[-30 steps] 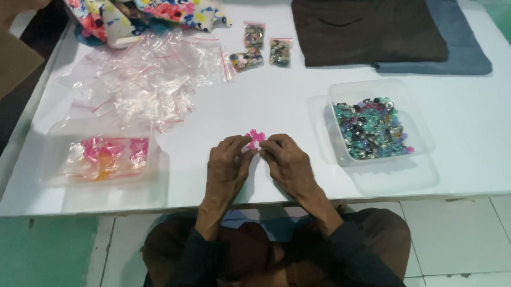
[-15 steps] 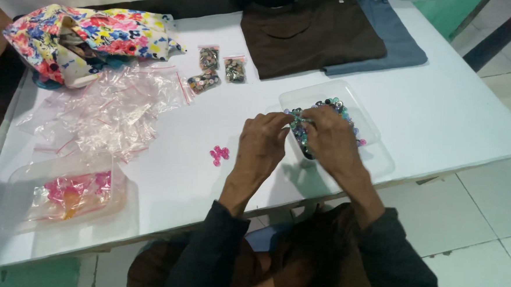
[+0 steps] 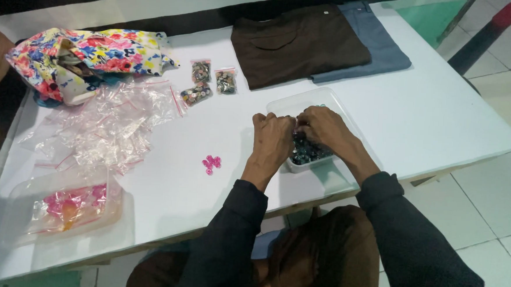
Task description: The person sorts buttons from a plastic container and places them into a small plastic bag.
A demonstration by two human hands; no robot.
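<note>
White table on a tiled floor. Far edge: folded brown shirt over blue cloth; floral bag at left with a heap of empty clear bags. Clear tub of dark beads centre-right; second tub near left holds bagged pink beads. Three small filled bags mid-table. Loose pink beads just left of hands. Left hand and right hand meet over the bead tub, fingers curled; probably pinching something small, can't tell what.
</note>
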